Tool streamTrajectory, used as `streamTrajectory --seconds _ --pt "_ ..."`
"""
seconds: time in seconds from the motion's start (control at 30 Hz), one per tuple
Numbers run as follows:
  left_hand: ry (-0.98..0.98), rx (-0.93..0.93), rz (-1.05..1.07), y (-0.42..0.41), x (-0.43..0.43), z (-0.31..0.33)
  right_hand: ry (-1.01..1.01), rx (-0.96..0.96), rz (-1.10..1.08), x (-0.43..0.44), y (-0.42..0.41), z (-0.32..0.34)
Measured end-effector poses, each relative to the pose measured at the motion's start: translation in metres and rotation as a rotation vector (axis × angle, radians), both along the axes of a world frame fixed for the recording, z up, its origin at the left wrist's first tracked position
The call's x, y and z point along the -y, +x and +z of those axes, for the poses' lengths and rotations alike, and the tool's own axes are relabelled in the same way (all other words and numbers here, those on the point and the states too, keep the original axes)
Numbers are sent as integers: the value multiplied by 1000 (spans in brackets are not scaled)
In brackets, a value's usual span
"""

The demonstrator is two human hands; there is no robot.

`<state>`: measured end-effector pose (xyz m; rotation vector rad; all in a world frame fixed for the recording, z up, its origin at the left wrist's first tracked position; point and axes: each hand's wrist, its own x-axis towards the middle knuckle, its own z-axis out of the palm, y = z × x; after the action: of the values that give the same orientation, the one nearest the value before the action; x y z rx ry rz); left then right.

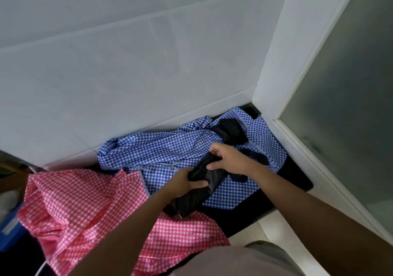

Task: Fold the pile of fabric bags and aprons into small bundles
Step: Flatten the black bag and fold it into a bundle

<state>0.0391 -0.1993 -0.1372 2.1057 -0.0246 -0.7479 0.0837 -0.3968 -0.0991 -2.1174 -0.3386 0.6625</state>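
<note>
Pink-and-white gingham fabric (pixel 85 201), thin and slightly glossy, lies crumpled nearest the person and spreads in loose ridges across the lower left. Just beyond it, both hands hold a black bundle (pixel 212 178): a long, narrow, flattened roll of smooth, faintly shiny cloth, angled from lower left to upper right. Its lower end rests over the edge of the pink fabric and its upper part lies over the blue fabric. The left hand (pixel 182 182) grips the bundle's middle, thumb laid across the top and fingers curled underneath. The right hand (pixel 228 159) closes over the upper end, fingers bent round the folded edge. Blue-and-white gingham fabric (pixel 161 148) lies beneath and behind the bundle, rumpled, with striped ties trailing across it. A second black cloth (pixel 231 131), loosely bunched, sits on the far part of the blue fabric. All of these rest on a dark counter (pixel 293 180), bounded by a white tiled wall (pixel 127 74) and a white window frame (pixel 276 63).
</note>
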Motion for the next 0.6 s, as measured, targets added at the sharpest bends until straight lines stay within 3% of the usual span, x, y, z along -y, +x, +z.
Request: streamTrajectory --seconds 0.13,0.27,0.47,0.6 --pt "-154 -102 80 12 10 41 50 78 25 3 23 43" --pt "-504 -319 227 23 16 81 128 177 -10 4 39 79" --pt "-743 -273 457 34 30 113 -33 749 41 6 26 115" --pt "-885 -274 613 42 36 123 -109 699 318 23 2 99"
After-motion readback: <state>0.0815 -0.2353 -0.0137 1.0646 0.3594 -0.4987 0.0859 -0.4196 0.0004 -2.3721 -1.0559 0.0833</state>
